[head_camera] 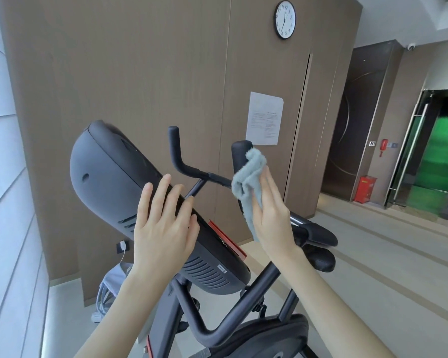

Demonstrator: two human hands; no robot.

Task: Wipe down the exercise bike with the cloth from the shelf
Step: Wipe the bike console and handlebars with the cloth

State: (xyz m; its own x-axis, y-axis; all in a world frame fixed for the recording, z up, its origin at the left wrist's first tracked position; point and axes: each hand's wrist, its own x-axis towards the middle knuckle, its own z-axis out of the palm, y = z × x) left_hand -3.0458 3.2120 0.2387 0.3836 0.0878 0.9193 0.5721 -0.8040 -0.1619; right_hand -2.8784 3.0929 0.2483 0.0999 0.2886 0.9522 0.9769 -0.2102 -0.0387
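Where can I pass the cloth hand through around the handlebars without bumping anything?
Free: the gap between the left grip and right grip, above the crossbar. Tight: between console and left grip. Crowded below the right hand with the cloth: pads and frame tubes.

Bright, even light, faint shadows; wide-angle distortion bows the wall panels (8,177) far left of the clock (285,19).

Our left hand (163,228) and right hand (272,215) are bare, the fingers (161,195) slim and plain. Back from the fingers, both forearms (119,306) are bare right down to the frame's bottom edge.
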